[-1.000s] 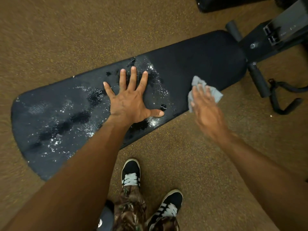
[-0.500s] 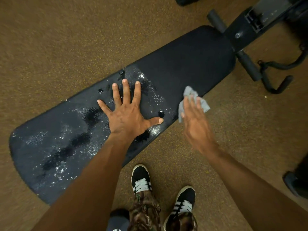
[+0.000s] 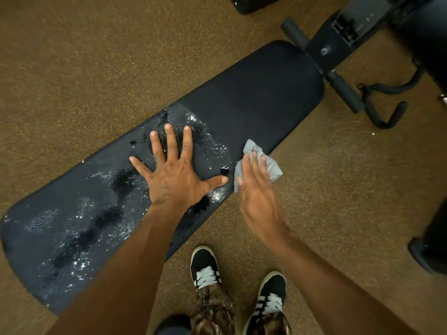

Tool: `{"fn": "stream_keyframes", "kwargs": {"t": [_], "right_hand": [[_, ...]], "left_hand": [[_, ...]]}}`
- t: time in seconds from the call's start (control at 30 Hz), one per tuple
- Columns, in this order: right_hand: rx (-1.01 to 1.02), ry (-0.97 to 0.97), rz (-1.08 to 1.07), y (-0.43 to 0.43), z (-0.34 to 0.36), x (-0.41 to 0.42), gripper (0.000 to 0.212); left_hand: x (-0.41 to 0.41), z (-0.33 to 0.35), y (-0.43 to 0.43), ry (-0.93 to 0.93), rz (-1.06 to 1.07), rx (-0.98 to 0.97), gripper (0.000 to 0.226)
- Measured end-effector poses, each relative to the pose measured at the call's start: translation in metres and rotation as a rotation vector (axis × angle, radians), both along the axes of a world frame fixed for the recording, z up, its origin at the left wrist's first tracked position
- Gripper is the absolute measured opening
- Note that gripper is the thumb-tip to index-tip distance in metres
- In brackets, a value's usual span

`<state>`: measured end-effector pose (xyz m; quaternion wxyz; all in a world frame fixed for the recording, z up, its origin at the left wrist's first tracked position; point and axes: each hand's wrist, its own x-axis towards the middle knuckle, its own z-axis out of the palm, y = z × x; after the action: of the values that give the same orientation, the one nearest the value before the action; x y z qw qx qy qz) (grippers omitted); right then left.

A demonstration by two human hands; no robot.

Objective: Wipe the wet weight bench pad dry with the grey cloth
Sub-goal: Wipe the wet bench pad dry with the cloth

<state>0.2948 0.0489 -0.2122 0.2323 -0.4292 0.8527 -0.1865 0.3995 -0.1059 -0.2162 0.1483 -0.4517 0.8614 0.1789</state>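
The pad [image 3: 254, 97] is long and black, and it runs across the view from lower left to upper right, above a brown speckled floor [image 3: 96, 56]. The left hand [image 3: 174, 180] lies flat on the middle of the pad, with the fingers straight and spread wide and the thumb pointing to the right; it grasps nothing. Just beside this thumb is the right hand [image 3: 258, 197], at the near edge of the pad. Its fingers are straight and lie on top of the grey cloth [image 3: 272, 166], pressing it down and not curled around it. The cloth is crumpled. It sits under the right fingers and shows beyond the fingertips and on their right side. It lies across the near edge of the pad, and one part of it reaches out past the edge.

Water drops and dark wet patches cover the pad around the left hand and toward the left end. The part of the pad to the right of the cloth looks matte. Two black shoes [image 3: 204, 267] with white laces stand on the floor below the hands. The black bench frame [image 3: 338, 47] is at the upper right.
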Motion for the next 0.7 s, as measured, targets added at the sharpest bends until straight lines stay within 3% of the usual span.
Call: {"fn": "stream_keyframes", "kwargs": {"t": [0.2,0.3,0.4,0.57,0.63,0.7], "right_hand": [[0.05,0.143,-0.415,-0.048,-0.015,-0.15,0.056],[0.086,0.216,-0.388,-0.071,-0.006,-0.183,0.049],[0.027,0.182,-0.387,-0.06,-0.012,-0.143,0.046],[-0.04,0.059,-0.134,-0.016,-0.007,0.001,0.057],[-0.035,-0.017,-0.121,-0.01,-0.003,0.02,0.057],[-0.023,0.028,-0.12,-0.01,-0.008,0.002,0.058]], "left_hand": [[0.0,-0.002,0.0,0.019,0.001,-0.005,0.136],[0.0,-0.003,0.0,0.021,-0.002,-0.019,0.137],[-0.001,-0.003,0.0,0.007,-0.007,-0.013,0.136],[0.0,-0.002,-0.001,0.008,-0.01,-0.016,0.134],[0.0,-0.002,0.001,0.013,-0.009,-0.011,0.134],[0.0,-0.002,0.0,0.007,-0.007,-0.009,0.135]]}}
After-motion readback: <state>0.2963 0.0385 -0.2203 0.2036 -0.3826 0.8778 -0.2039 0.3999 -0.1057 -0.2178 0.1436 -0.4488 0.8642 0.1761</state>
